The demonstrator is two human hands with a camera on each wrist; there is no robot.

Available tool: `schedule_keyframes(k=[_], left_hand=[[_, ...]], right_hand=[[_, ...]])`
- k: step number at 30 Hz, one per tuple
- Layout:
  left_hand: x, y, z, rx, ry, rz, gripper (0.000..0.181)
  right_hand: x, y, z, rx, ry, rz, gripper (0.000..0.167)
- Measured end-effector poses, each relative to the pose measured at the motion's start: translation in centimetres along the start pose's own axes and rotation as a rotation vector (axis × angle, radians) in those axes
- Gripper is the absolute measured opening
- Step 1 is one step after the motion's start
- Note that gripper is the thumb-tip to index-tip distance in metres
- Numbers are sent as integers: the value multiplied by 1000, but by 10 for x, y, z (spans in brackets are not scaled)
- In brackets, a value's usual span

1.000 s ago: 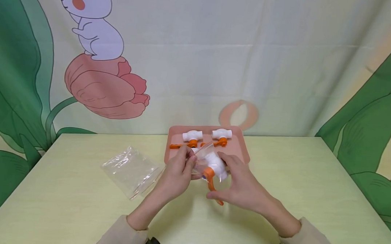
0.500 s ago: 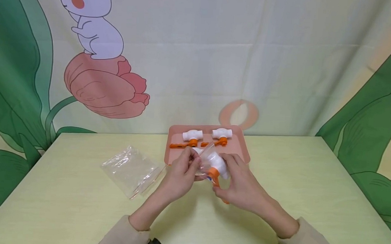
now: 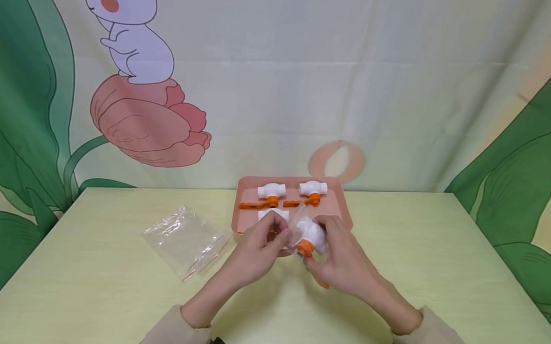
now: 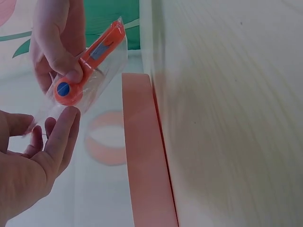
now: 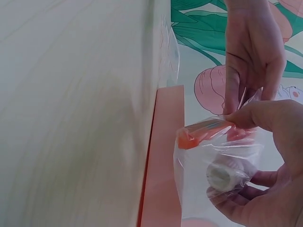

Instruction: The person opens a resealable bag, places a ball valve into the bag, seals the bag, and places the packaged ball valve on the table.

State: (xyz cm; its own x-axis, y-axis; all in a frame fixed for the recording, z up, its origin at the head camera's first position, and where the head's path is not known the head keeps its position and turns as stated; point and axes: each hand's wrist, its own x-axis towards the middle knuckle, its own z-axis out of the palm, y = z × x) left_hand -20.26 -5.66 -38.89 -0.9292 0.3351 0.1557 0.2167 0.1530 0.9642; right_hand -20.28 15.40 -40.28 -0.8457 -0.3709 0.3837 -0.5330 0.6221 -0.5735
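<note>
While the left hand (image 3: 255,250), closed to a pinch, held one bag (image 3: 296,229) by its edge, the right hand (image 3: 347,262) curled round the one valve (image 3: 315,236) inside, near one tray (image 3: 339,208) bearing three more valves (image 3: 271,191); loose bags (image 3: 180,239), number unclear, lay leftward.

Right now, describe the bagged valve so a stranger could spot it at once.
On the far side of the table sits a pink tray. Seen against its near edge, the left hand pinches a clear bag while the right hand grips the white, orange-handled valve inside. It alone is held up; the other valves lie in the tray.
</note>
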Motion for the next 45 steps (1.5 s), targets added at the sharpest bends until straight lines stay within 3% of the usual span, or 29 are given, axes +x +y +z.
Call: schedule_keyframes(k=[10, 19, 24, 31, 45], left_hand=[[-1, -1, -4, 173, -32, 36, 18], [-5, -3, -9, 253, -73, -4, 27], [-8, -5, -13, 278, -110, 17, 22], [-14, -10, -20, 296, -190, 48, 12], [-19, -18, -53, 404, -297, 56, 5]], right_hand=[[-2, 4, -5, -44, -16, 37, 54], [-4, 16, -14, -40, -27, 91, 52], [-6, 25, -22, -77, -13, 115, 49], [-10, 38, -36, -112, -17, 209, 53], [-7, 62, -68, -115, -17, 307, 51]])
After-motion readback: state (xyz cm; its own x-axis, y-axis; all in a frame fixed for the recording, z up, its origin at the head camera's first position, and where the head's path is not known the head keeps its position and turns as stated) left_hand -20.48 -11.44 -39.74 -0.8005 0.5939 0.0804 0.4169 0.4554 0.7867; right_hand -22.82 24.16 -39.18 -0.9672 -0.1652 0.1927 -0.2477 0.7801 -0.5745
